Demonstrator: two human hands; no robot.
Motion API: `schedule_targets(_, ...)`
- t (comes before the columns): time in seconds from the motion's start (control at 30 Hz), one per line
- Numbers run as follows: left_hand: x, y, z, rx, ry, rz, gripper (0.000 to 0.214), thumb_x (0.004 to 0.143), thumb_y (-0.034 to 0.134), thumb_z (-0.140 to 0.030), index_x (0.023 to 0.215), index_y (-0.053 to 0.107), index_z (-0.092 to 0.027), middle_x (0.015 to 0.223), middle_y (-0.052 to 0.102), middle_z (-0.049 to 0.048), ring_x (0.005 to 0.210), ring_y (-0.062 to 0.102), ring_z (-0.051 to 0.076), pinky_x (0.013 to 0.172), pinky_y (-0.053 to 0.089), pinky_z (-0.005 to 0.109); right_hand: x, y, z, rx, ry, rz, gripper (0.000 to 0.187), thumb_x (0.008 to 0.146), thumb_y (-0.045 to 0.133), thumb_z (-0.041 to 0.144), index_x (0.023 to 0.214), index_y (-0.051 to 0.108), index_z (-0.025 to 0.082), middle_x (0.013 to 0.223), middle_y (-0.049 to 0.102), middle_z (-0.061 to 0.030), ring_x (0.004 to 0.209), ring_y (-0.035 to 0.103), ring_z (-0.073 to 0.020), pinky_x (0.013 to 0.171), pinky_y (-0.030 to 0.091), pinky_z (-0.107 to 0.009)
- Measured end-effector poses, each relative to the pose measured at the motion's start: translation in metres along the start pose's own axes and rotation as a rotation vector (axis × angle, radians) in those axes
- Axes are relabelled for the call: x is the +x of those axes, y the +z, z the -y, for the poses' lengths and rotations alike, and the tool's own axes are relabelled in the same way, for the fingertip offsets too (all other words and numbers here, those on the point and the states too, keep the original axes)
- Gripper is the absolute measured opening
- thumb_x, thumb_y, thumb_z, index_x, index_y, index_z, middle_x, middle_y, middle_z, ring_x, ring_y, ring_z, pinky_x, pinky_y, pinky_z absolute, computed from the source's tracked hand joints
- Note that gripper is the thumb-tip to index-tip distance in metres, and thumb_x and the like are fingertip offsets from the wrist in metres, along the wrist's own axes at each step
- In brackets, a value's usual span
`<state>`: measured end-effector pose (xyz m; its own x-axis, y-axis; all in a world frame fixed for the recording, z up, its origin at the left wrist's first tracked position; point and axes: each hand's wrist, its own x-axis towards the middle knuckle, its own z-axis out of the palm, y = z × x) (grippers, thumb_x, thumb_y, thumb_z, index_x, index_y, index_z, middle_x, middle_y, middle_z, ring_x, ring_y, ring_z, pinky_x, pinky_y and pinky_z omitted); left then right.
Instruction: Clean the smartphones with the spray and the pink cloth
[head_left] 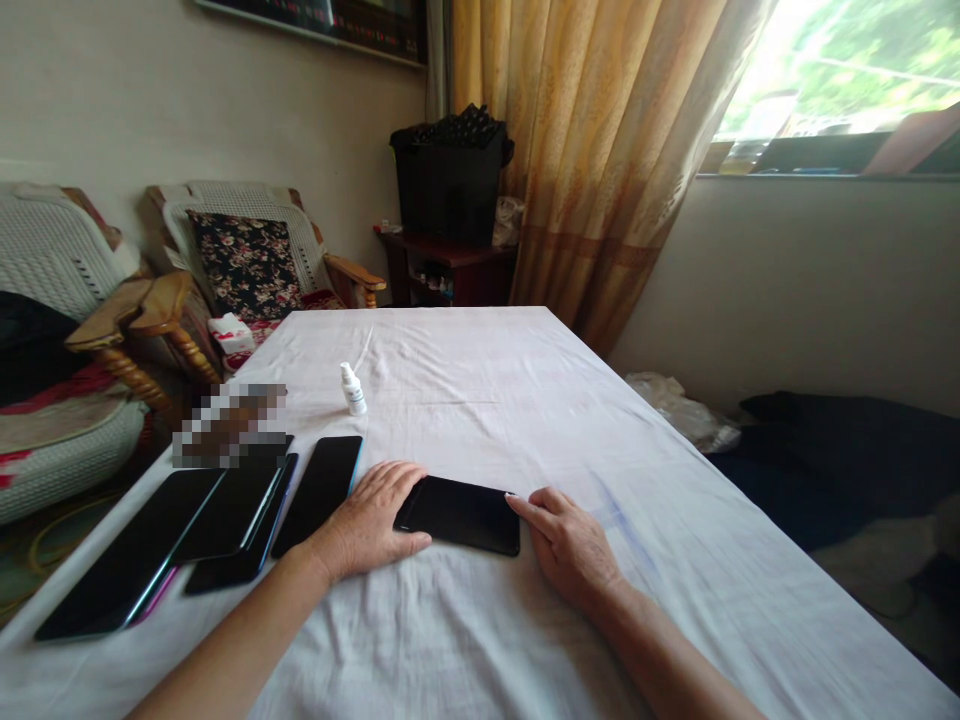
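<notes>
A black smartphone (465, 514) lies sideways on the white tablecloth, its dark screen facing up. My left hand (373, 520) is closed around its left end, thumb along the near edge and fingers at the far edge. At the phone's far right corner, the index fingertip of my right hand (574, 545) touches the screen's edge. The other right fingers are curled under, and whether anything is in them is hidden. Just left of my left hand lies another phone (319, 495) with a blue edge. Beyond it stands a small white bottle (352, 390).
Several phones (124, 560) overlap at the table's left side, below a pixelated patch. The white cloth (480, 350) has creases and a faint blue mark. Armchairs (247, 250) stand beyond the left edge; a dark cabinet (450, 250) is past the far end.
</notes>
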<state>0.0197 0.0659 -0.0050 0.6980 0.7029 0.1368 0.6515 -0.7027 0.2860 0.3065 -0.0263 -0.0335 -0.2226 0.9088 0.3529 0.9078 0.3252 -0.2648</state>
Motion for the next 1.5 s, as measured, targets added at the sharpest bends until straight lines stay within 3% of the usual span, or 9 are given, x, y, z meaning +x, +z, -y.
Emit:
schedule_targets(0.3,0.000,-0.001,-0.003,0.035,-0.017,-0.007,0.063,0.072,0.070,-0.039,0.128,0.048,-0.019,0.132,0.055,0.0107,0.127,0.046,0.030,0.113,0.030,0.048,-0.016,-0.011,-0.002,0.254,-0.249,0.013,0.042,0.092,0.041,0.011,0.121,0.066,0.027,0.090,0.062,-0.0066,0.074,0.059,-0.0155,0.066,0.047,-0.028)
schedule_targets(0.5,-0.001,-0.003,-0.006,0.075,-0.029,-0.048,0.060,0.072,0.071,-0.044,0.123,0.051,-0.018,0.126,0.059,0.0107,0.121,0.051,0.031,0.111,0.032,0.050,-0.012,-0.008,-0.001,0.199,-0.224,-0.001,0.042,0.090,0.041,0.010,0.121,0.065,0.024,0.092,0.062,-0.0080,0.076,0.060,-0.0166,0.067,0.048,-0.028)
schedule_targets(0.73,0.000,0.002,-0.006,0.106,-0.045,-0.092,0.062,0.071,0.072,-0.048,0.122,0.052,-0.018,0.123,0.061,0.0107,0.119,0.052,0.031,0.110,0.031,0.050,-0.007,-0.002,0.005,0.042,-0.078,-0.032,0.041,0.090,0.039,0.010,0.121,0.065,0.018,0.094,0.064,-0.0098,0.081,0.061,-0.0185,0.070,0.049,-0.029)
schedule_targets(1.0,-0.004,0.006,-0.013,0.112,-0.125,-0.107,0.063,0.071,0.073,-0.046,0.123,0.053,-0.017,0.125,0.061,0.0115,0.119,0.052,0.031,0.109,0.033,0.049,-0.014,-0.003,0.007,0.044,-0.183,0.004,0.046,0.086,0.043,0.008,0.125,0.062,0.022,0.095,0.063,-0.0085,0.080,0.060,-0.0179,0.068,0.048,-0.028)
schedule_targets(1.23,-0.003,0.006,-0.014,0.115,-0.140,-0.103,0.062,0.071,0.073,-0.048,0.122,0.055,-0.016,0.123,0.061,0.0119,0.118,0.052,0.032,0.107,0.035,0.049,-0.006,-0.005,0.008,-0.077,0.022,0.012,0.044,0.088,0.041,0.008,0.124,0.064,0.017,0.096,0.065,-0.0105,0.085,0.063,-0.0196,0.073,0.051,-0.029)
schedule_targets(1.5,-0.004,0.009,-0.018,0.134,-0.157,-0.142,0.058,0.073,0.070,-0.050,0.120,0.056,-0.018,0.120,0.062,0.0107,0.116,0.054,0.032,0.106,0.035,0.048,-0.007,-0.009,0.022,-0.130,-0.078,0.102,0.050,0.081,0.048,0.005,0.126,0.063,0.020,0.099,0.066,-0.0089,0.084,0.062,-0.0198,0.069,0.051,-0.027)
